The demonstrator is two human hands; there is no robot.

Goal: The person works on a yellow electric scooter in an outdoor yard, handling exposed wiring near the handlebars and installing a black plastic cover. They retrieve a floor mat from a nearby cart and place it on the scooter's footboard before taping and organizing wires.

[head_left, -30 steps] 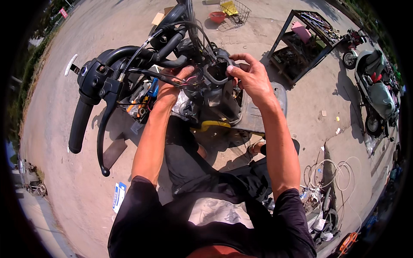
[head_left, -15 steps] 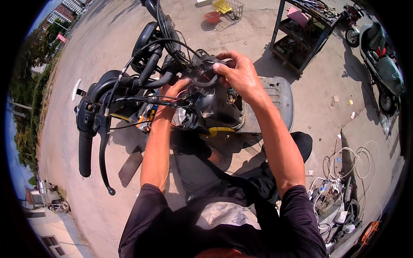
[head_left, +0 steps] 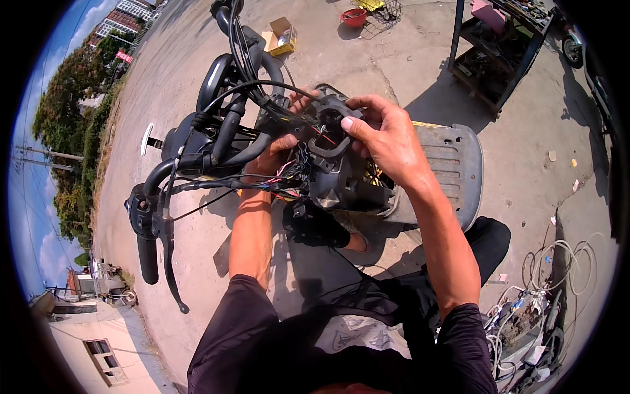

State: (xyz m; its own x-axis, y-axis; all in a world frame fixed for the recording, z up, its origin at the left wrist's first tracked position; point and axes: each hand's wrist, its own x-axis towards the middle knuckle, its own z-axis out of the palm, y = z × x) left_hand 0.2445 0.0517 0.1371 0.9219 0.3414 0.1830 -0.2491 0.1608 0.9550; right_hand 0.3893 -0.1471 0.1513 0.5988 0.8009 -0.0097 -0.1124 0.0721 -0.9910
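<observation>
A stripped scooter front stands before me: black handlebar point(head_left: 216, 154) with grip and brake lever point(head_left: 161, 256) at the left, and a dark plastic steering-column housing point(head_left: 341, 177) in the middle. My right hand point(head_left: 387, 138) grips the top of the housing, fingers around its round opening. My left hand point(head_left: 279, 154) reaches in under the cables and holds the bundle of coloured wires point(head_left: 295, 174) beside the housing. The left hand's fingers are partly hidden by black cables.
The grey scooter footboard point(head_left: 453, 171) lies behind the housing. A metal shelf rack point(head_left: 499, 59) stands at the back right, a cardboard box point(head_left: 282, 36) and a red bowl point(head_left: 354, 16) on the concrete beyond. Tangled white cables and parts point(head_left: 545, 302) lie at the right.
My view has tilted and come nearer, so the handlebar and housing look larger. Both hands stay on the housing and wires; the right hand has shifted onto the housing's top rim.
</observation>
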